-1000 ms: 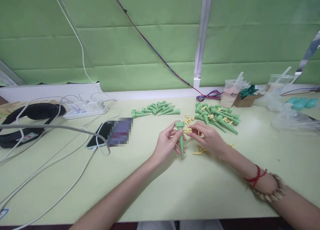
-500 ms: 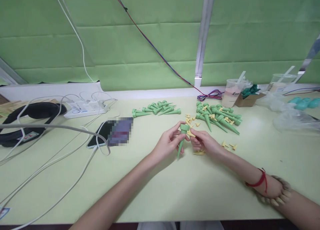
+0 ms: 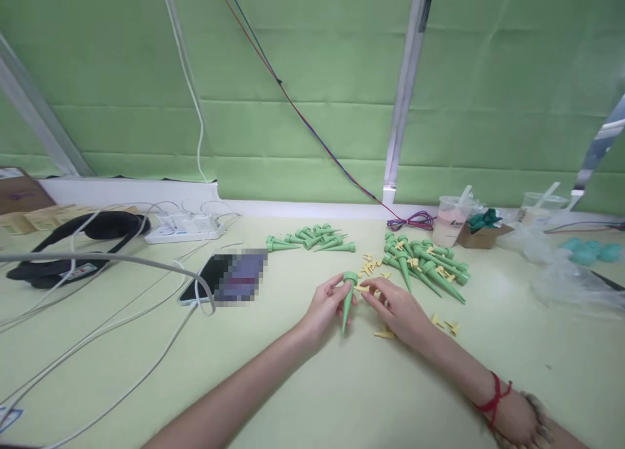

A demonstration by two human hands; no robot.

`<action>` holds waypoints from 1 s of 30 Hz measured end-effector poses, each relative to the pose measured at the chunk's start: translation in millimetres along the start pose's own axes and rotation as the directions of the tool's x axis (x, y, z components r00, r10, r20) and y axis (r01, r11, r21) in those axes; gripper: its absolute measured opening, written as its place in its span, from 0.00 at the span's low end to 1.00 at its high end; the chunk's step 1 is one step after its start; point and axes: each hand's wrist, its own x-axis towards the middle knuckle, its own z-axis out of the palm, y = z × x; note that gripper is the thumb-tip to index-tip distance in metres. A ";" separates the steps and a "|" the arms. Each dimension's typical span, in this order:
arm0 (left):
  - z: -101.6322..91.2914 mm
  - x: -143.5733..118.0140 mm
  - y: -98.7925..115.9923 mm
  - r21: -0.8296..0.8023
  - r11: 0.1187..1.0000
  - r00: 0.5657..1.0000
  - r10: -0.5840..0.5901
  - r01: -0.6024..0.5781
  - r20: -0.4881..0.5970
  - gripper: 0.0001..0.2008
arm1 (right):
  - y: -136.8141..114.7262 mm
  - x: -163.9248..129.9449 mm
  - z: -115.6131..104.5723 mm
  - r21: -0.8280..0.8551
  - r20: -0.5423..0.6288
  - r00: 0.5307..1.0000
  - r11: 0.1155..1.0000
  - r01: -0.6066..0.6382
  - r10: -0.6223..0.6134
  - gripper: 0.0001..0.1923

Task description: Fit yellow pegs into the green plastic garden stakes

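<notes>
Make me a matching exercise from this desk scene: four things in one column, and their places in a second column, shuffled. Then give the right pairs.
Things
1. green spike
2. phone
3. power strip
4. drink cup

Places
A. at the back of the desk, left of the hands, with white cables plugged in
B. held in the left hand, point down
C. at the back right, beside a small cardboard box
D. lying flat left of the hands, cable attached

Pairs: 1-B, 2-D, 3-A, 4-C
</notes>
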 end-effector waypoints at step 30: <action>-4.7 -0.8 -4.5 -0.200 0.953 0.972 -0.209 0.226 0.103 0.16 | -7.1 -3.2 8.3 0.244 0.137 0.964 0.951 0.191 -0.229 0.18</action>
